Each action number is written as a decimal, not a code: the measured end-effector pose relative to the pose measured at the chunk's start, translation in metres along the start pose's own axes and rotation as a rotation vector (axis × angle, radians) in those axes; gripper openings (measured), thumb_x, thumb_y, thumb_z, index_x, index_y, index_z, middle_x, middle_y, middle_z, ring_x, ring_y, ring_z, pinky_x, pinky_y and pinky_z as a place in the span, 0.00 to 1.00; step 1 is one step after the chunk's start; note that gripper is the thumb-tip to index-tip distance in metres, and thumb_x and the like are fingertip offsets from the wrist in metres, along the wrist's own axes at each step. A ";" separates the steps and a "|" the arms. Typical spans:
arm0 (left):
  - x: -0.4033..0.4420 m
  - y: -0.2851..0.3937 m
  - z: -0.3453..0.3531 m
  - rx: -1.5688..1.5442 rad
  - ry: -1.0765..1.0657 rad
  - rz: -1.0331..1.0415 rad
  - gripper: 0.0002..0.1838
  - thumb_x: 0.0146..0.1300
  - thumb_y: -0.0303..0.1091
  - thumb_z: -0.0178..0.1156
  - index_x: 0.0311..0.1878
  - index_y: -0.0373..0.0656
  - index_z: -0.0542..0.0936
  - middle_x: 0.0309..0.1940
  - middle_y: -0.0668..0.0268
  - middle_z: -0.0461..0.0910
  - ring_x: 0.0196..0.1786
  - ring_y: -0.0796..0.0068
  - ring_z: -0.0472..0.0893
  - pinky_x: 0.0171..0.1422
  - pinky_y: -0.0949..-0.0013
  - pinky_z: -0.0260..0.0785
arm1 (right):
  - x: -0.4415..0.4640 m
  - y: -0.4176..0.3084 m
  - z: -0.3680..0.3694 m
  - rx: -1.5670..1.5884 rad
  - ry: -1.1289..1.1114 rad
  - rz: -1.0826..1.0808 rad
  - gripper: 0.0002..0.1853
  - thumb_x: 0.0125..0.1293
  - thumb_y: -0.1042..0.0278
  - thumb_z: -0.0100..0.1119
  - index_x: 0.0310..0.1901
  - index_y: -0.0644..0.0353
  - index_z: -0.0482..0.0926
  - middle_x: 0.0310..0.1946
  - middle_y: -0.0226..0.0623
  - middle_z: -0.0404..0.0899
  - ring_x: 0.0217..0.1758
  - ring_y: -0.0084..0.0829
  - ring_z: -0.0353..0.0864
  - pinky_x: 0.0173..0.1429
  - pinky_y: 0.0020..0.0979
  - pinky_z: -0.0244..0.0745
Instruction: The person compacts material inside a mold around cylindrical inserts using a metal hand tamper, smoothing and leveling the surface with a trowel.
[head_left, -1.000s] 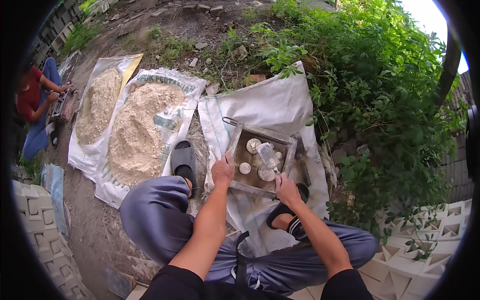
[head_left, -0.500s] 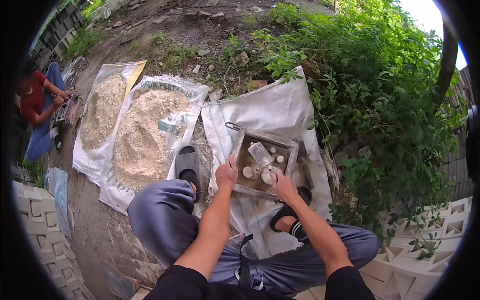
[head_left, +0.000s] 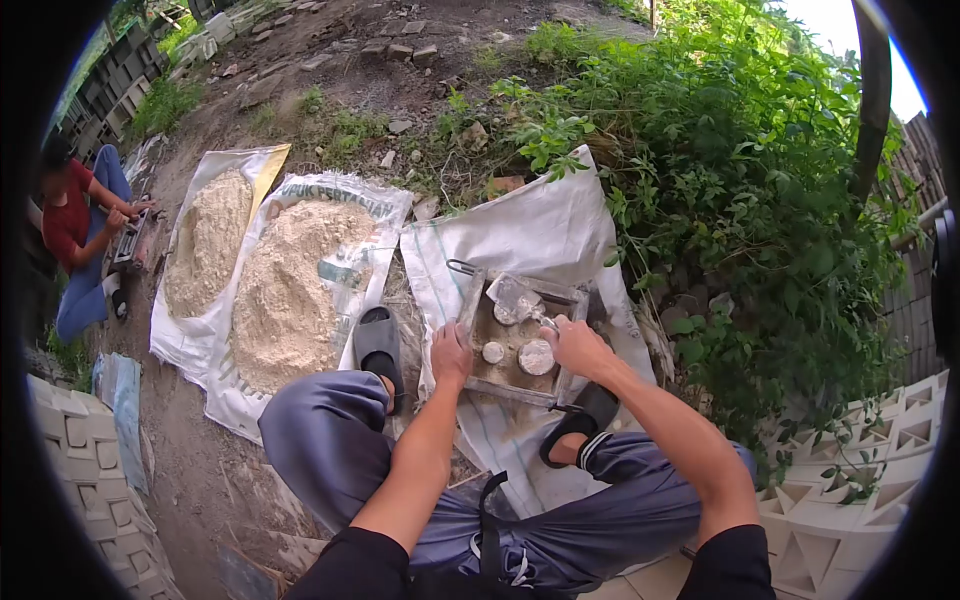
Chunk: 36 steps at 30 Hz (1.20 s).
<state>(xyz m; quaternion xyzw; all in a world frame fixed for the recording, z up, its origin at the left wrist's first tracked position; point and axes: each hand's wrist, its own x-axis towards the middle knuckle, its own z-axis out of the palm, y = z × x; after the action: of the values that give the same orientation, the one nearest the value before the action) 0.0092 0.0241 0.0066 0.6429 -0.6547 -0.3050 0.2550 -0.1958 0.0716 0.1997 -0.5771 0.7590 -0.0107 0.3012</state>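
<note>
A square wooden frame (head_left: 510, 392) lies on a white sack (head_left: 540, 222) between my feet. Inside it are a larger pale round piece (head_left: 536, 357), a smaller one (head_left: 493, 352) and some powder. My left hand (head_left: 451, 352) is closed on the frame's left side. In my right hand (head_left: 578, 347) is the handle of a trowel, whose flat, powder-dusted blade (head_left: 513, 298) lies over the far left part of the frame's inside. The blade and my right hand hide part of the interior.
Two sacks with heaps of pale powder (head_left: 285, 290) (head_left: 208, 240) lie to the left. Beyond them a seated person (head_left: 85, 230) handles a similar mould. Dense green plants (head_left: 740, 200) stand right; patterned pale blocks (head_left: 830, 520) lie at lower right.
The trowel blade has swung from the middle toward the frame's far left, and my right hand has shifted slightly up and right. My left hand stays at the frame's side. The view has shifted slightly.
</note>
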 end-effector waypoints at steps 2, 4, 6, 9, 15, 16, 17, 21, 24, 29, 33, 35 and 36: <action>0.003 0.002 0.005 0.088 0.064 0.088 0.20 0.68 0.44 0.45 0.54 0.39 0.71 0.59 0.50 0.70 0.62 0.51 0.67 0.64 0.51 0.59 | -0.005 0.011 -0.035 0.021 0.041 -0.045 0.21 0.70 0.54 0.45 0.42 0.68 0.72 0.34 0.61 0.78 0.36 0.58 0.78 0.41 0.50 0.73; 0.005 0.010 0.007 0.182 0.120 0.180 0.22 0.67 0.42 0.48 0.58 0.38 0.69 0.64 0.52 0.65 0.67 0.53 0.62 0.69 0.52 0.54 | -0.019 0.012 -0.067 0.051 0.079 -0.084 0.20 0.70 0.54 0.46 0.40 0.69 0.72 0.30 0.57 0.78 0.31 0.53 0.79 0.36 0.45 0.74; 0.012 0.033 0.011 0.284 0.166 0.535 0.26 0.65 0.42 0.50 0.61 0.36 0.66 0.67 0.53 0.61 0.71 0.53 0.58 0.74 0.51 0.46 | -0.036 0.001 -0.103 0.638 -0.193 0.303 0.23 0.71 0.52 0.45 0.38 0.70 0.73 0.28 0.46 0.76 0.28 0.39 0.78 0.34 0.38 0.73; 0.015 0.061 0.025 0.291 0.033 0.559 0.33 0.65 0.44 0.51 0.68 0.34 0.58 0.71 0.51 0.52 0.74 0.53 0.50 0.77 0.51 0.39 | -0.043 -0.002 -0.121 0.507 -0.072 0.253 0.22 0.72 0.53 0.43 0.35 0.70 0.72 0.25 0.36 0.71 0.23 0.28 0.70 0.28 0.32 0.70; -0.007 0.063 0.056 0.344 0.038 0.547 0.34 0.66 0.39 0.48 0.71 0.35 0.53 0.75 0.56 0.45 0.76 0.59 0.46 0.77 0.50 0.40 | -0.035 0.003 -0.141 0.621 -0.031 0.162 0.22 0.72 0.55 0.45 0.35 0.71 0.72 0.25 0.39 0.72 0.21 0.29 0.71 0.27 0.34 0.71; -0.010 0.061 0.047 0.357 0.037 0.544 0.34 0.66 0.39 0.48 0.71 0.35 0.53 0.75 0.56 0.45 0.76 0.59 0.46 0.77 0.50 0.40 | -0.036 0.000 -0.141 0.541 0.020 0.144 0.22 0.72 0.55 0.45 0.36 0.72 0.72 0.25 0.39 0.72 0.21 0.29 0.72 0.27 0.35 0.72; -0.015 0.060 0.038 0.353 -0.097 0.636 0.32 0.65 0.36 0.48 0.70 0.35 0.55 0.74 0.55 0.47 0.76 0.58 0.47 0.76 0.49 0.40 | -0.034 0.000 -0.140 0.553 0.015 0.140 0.22 0.72 0.55 0.45 0.36 0.72 0.72 0.25 0.39 0.72 0.21 0.29 0.72 0.27 0.35 0.72; -0.012 0.037 0.027 0.189 -0.340 0.852 0.25 0.62 0.30 0.49 0.64 0.38 0.64 0.68 0.56 0.61 0.72 0.58 0.58 0.75 0.52 0.47 | -0.027 0.001 -0.139 0.490 -0.077 0.170 0.19 0.72 0.54 0.45 0.34 0.64 0.71 0.23 0.30 0.70 0.19 0.23 0.67 0.24 0.28 0.68; -0.006 0.042 0.027 0.126 -0.321 0.855 0.19 0.63 0.31 0.51 0.57 0.39 0.70 0.63 0.54 0.68 0.67 0.59 0.65 0.73 0.54 0.53 | -0.023 0.006 -0.135 0.422 -0.085 0.148 0.21 0.72 0.54 0.45 0.33 0.67 0.72 0.22 0.33 0.71 0.19 0.26 0.69 0.25 0.31 0.70; -0.008 0.080 0.060 0.157 -0.283 0.952 0.23 0.63 0.37 0.55 0.56 0.33 0.68 0.61 0.46 0.67 0.66 0.54 0.65 0.71 0.56 0.56 | -0.030 0.008 -0.143 0.318 -0.055 0.013 0.22 0.72 0.54 0.44 0.33 0.70 0.72 0.20 0.37 0.70 0.18 0.31 0.71 0.26 0.36 0.71; -0.011 0.134 0.074 0.105 -0.389 0.878 0.33 0.59 0.48 0.58 0.57 0.29 0.65 0.58 0.44 0.69 0.62 0.50 0.68 0.69 0.58 0.58 | -0.035 0.015 -0.146 0.079 0.047 -0.108 0.23 0.73 0.62 0.35 0.38 0.74 0.78 0.25 0.53 0.80 0.27 0.47 0.83 0.39 0.42 0.78; -0.006 0.148 0.088 0.250 -0.440 0.812 0.33 0.59 0.51 0.57 0.55 0.29 0.66 0.56 0.43 0.71 0.60 0.49 0.69 0.68 0.58 0.59 | -0.035 0.023 -0.146 -0.046 0.091 -0.185 0.22 0.73 0.64 0.35 0.40 0.71 0.79 0.26 0.51 0.80 0.29 0.46 0.83 0.39 0.42 0.78; -0.001 0.153 0.095 0.400 -0.483 0.740 0.34 0.59 0.54 0.55 0.54 0.29 0.68 0.53 0.43 0.73 0.59 0.49 0.71 0.66 0.57 0.60 | -0.035 0.025 -0.146 0.053 0.045 -0.130 0.22 0.72 0.60 0.40 0.38 0.73 0.76 0.24 0.51 0.78 0.25 0.43 0.81 0.35 0.41 0.76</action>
<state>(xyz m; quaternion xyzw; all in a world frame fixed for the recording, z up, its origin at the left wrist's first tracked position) -0.1648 0.0303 0.0537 0.3141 -0.9257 -0.2025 0.0587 -0.2810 0.0627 0.3259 -0.6165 0.7260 -0.0636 0.2979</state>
